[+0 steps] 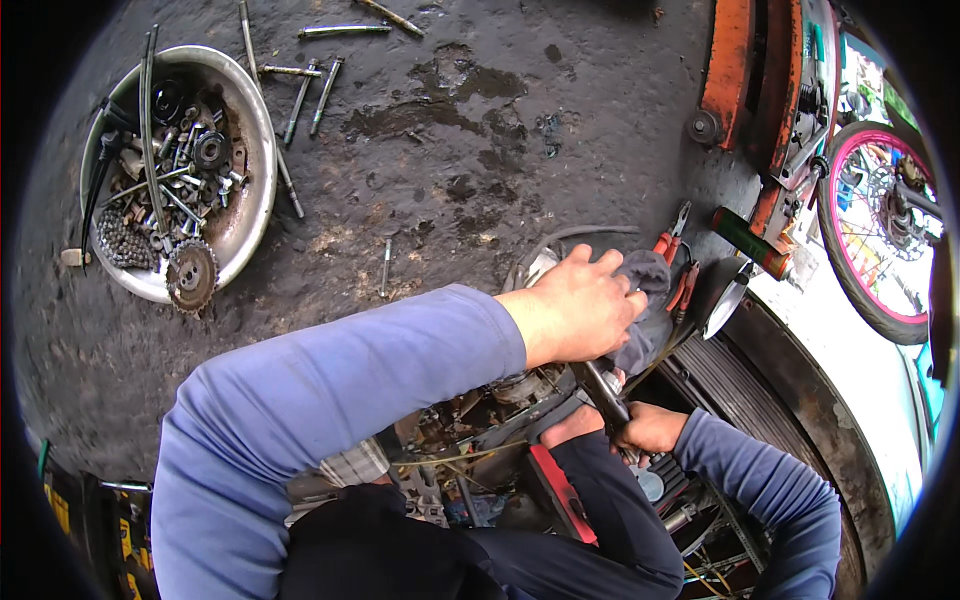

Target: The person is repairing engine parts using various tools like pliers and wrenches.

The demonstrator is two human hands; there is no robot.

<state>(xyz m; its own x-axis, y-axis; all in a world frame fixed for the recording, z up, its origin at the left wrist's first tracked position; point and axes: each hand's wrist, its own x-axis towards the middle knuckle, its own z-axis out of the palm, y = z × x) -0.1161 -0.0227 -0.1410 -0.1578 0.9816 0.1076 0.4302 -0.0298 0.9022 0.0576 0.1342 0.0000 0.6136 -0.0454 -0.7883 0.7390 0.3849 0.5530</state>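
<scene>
My left hand reaches across from the left, its fingers curled down against a dark grey cloth. What lies under the palm is hidden. A dark, tapered metal part runs from below this hand toward my right hand. My right fingers are closed around its lower end, though the grip is partly hidden. Just beyond the cloth lie pliers with red handles and a second red-handled tool. To their right is a shiny pointed blade-like piece.
A metal bowl at the left holds bolts, a chain and gears. Several long bolts are scattered on the oily dark floor. Orange metal rails, a green can and a pink-rimmed wheel stand at right. Below my hands is a red box.
</scene>
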